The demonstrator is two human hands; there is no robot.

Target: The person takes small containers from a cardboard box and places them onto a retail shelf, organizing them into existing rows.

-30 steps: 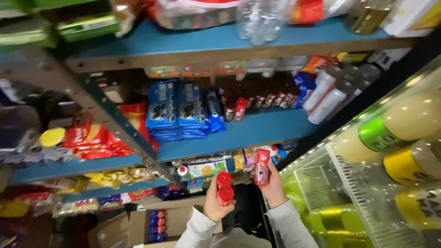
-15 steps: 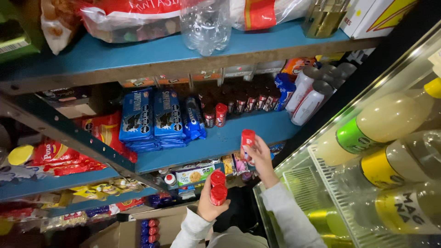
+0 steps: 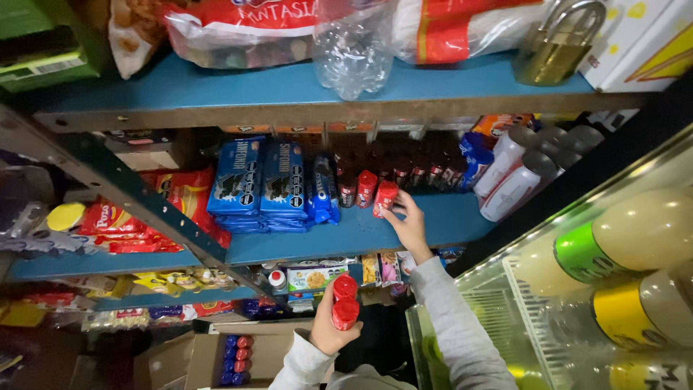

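- Far left, red snack packets [image 3: 119, 220] lie heaped on the blue middle shelf [image 3: 361, 235], with a yellow-lidded jar [image 3: 65, 215] beside them.
- Next along stand blue biscuit packs [image 3: 263, 184] — two tall stacks face-on, and one narrower pack on edge at their right.
- Low in the view, the left hand [image 3: 328, 328] is closed around two red tubes [image 3: 345, 303], held one against the other, caps toward the camera.
- Below it a cardboard box [image 3: 216, 354] shows more tubes; I count about six caps, red and blue, though the dim light makes that uncertain.
- The right hand [image 3: 410, 224] is up at the shelf, its fingers wrapped on a single red tube [image 3: 385, 196] just beside the row of red tubes [image 3: 368, 184] already standing there.
- As I judge it, the tube goes in well if kept upright, slid flush against its neighbour and let go only once its base sits flat — a tilt could topple the row.
- Right of that row lie four white cans [image 3: 530, 170], and far right, large pale drink bottles [image 3: 635, 231] in a cooler.
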